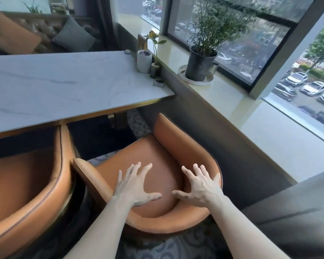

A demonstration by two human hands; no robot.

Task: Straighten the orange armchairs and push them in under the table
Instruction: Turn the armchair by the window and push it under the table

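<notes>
The near left armchair (pixel 24 186) is cut off by the left and bottom frame edges; its front passes under the table (pixel 64 81), so the seat front is hidden. The legs of the right armchair (pixel 157 156) are hidden beneath its curved shell. Whether either palm touches the upholstery cannot be determined. The far left background, a bench with cushions (pixel 74 35), is blurred.

Both forearms enter from the bottom edge and extend forward over the back of the right armchair. The left hand (pixel 134 186) is palm down over the rear of the seat, fingers spread wide, thumb pointing right. The right hand (pixel 200 186) is palm down over the inner right side of the backrest, fingers spread wide, thumb pointing left. Neither hand grips anything.

The right armchair stands near the right end of the table, clear of its edge and turned at an angle to it, with its open front facing far left. It stands just beside the left armchair.

At the far right table corner stands a white cylindrical container (pixel 144 61); its contents are not legible. On the window sill (pixel 232 94), a black pot (pixel 200 62) holds a leafy shrub and stands in a white saucer (pixel 195 79).
</notes>
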